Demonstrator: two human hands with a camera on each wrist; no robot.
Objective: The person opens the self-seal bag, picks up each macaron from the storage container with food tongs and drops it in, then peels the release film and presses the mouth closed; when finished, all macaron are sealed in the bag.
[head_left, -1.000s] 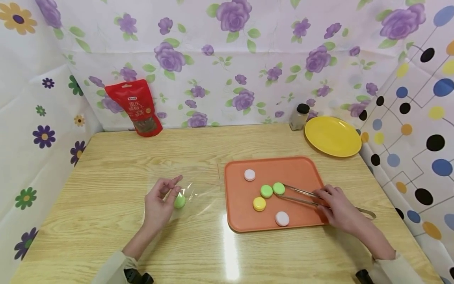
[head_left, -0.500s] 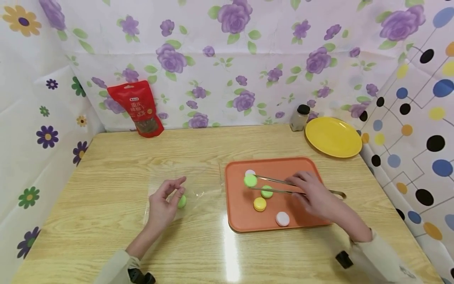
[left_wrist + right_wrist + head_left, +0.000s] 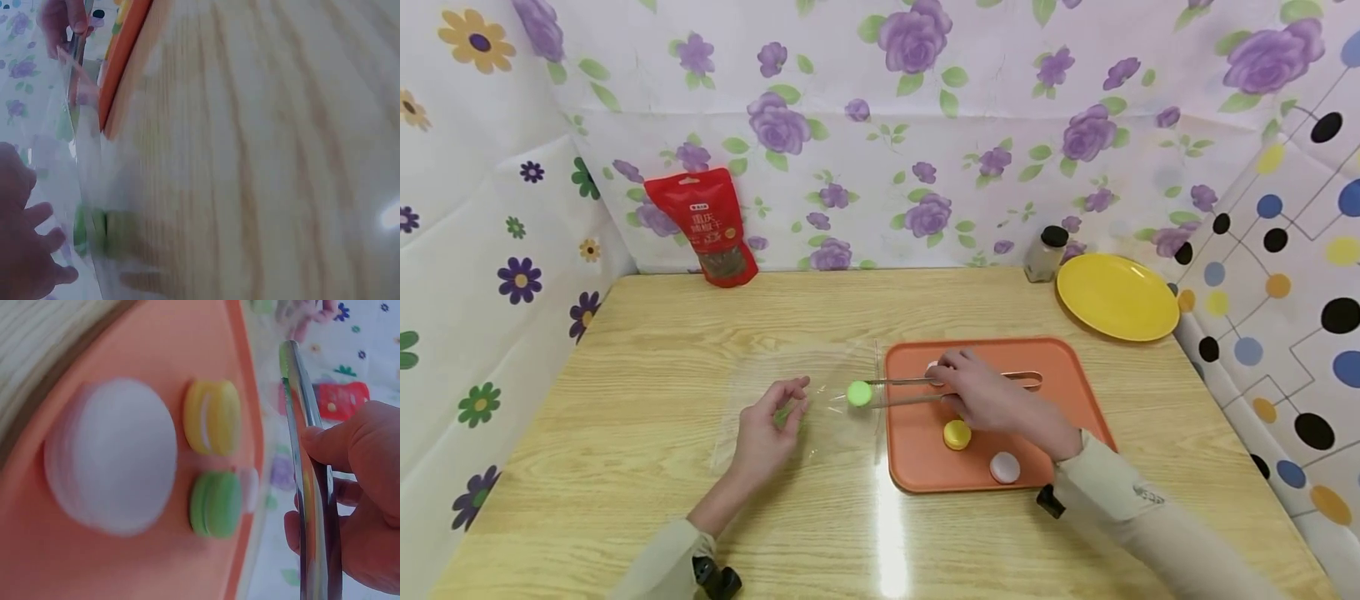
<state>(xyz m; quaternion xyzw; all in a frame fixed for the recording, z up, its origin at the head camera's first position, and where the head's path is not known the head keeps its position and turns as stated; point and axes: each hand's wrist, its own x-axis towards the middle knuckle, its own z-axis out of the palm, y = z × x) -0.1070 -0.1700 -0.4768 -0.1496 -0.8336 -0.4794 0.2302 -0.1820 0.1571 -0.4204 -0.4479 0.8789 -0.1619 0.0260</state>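
Observation:
My right hand grips metal tongs over the orange tray. The tong tips hold a green macaron past the tray's left edge, over the clear plastic bag. With bent fingers, my left hand pinches the film of that bag on the table. Behind its fingers, another green macaron shows through the film. On the tray lie a yellow macaron, a white macaron, and a green macaron that my right hand hides in the head view; a second white macaron is partly covered.
At the back left a red pouch leans on the flowered backdrop. A small jar with a black lid and a yellow plate stand at the back right. Patterned sheets enclose the table on both sides.
My right hand has carried the green macaron in the tongs leftward from the tray to above the bag. The left hand has stayed at the bag. The head view has shifted slightly.

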